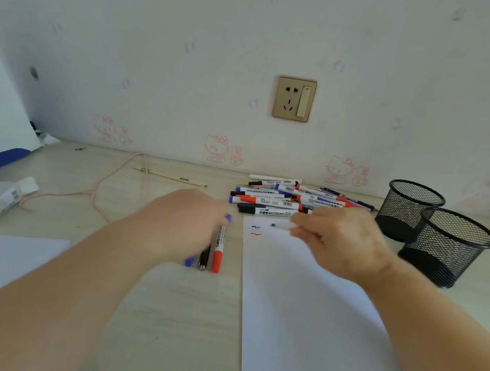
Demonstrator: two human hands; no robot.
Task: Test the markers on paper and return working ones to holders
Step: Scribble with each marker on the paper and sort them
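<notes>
My right hand (341, 240) grips an uncapped marker (283, 226) with its dark tip just above the top of the white paper (302, 303), beside a blue squiggle (255, 227) and a red squiggle (256, 234). My left hand (184, 224), blurred, hovers left of the paper and holds a small blue cap (228, 217) at its fingertips. Under it lie a red marker (218, 249), a black pen (204, 259) and a blue one (190, 261). A pile of whiteboard markers (289, 199) lies behind the paper. Two black mesh holders (411, 210) (449, 246) stand at the right.
A pink cord (94, 189) and a wooden stick (169, 176) lie at the back left of the desk. A white tube (10, 197) and another sheet (12, 260) sit at the left. A wall socket (295, 99) is on the wall behind.
</notes>
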